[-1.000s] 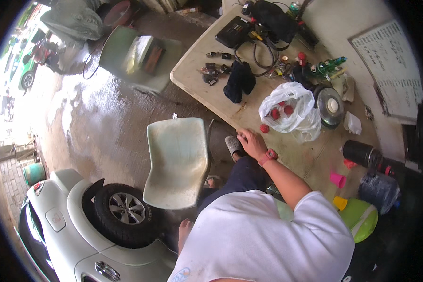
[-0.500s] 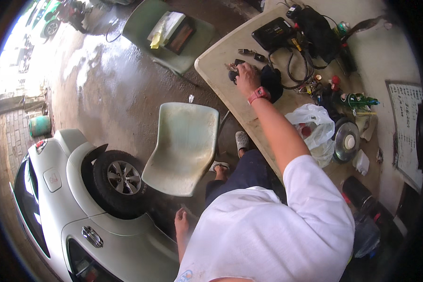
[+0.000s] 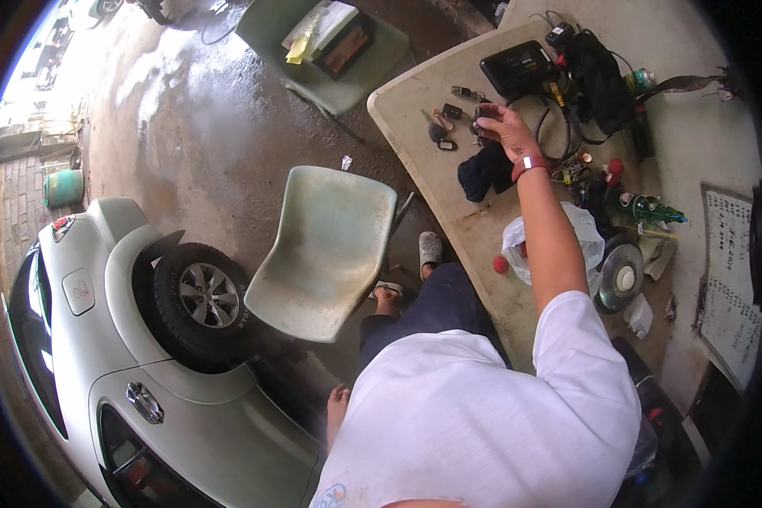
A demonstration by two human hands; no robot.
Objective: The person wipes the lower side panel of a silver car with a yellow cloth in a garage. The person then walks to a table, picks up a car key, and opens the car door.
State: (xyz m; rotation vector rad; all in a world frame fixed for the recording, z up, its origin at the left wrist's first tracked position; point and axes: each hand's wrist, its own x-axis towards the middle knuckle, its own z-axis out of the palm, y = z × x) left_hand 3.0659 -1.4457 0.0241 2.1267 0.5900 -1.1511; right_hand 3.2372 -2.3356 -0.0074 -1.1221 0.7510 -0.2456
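My right hand [image 3: 506,134], with a red watch on its wrist, is over the table [image 3: 436,63]. Its thumb and fingers pinch a dark car key [image 3: 486,111], partly covered by the fingers. Just left of it lie loose keys: a black key fob [image 3: 453,111], a dark rounded fob [image 3: 437,133] and another small fob [image 3: 447,145]. A dark cloth cap or bundle [image 3: 481,173] rests under my wrist. My left hand [image 3: 338,404] hangs low beside my body, fingers loosely apart and holding nothing visible; part of it is hidden by my shirt.
A pale green chair [image 3: 326,245] stands left of my legs, beside a silver car [image 3: 135,313]. Farther off, another chair [image 3: 372,63] carries papers. The table also bears a black device [image 3: 516,69], cables, a plastic bag [image 3: 580,237], a green bottle [image 3: 648,206] and a round metal lid [image 3: 620,284].
My right hand has moved right, off the loose keys, and now pinches a dark car key. The keys it covered are visible. The whole view has shifted a little.
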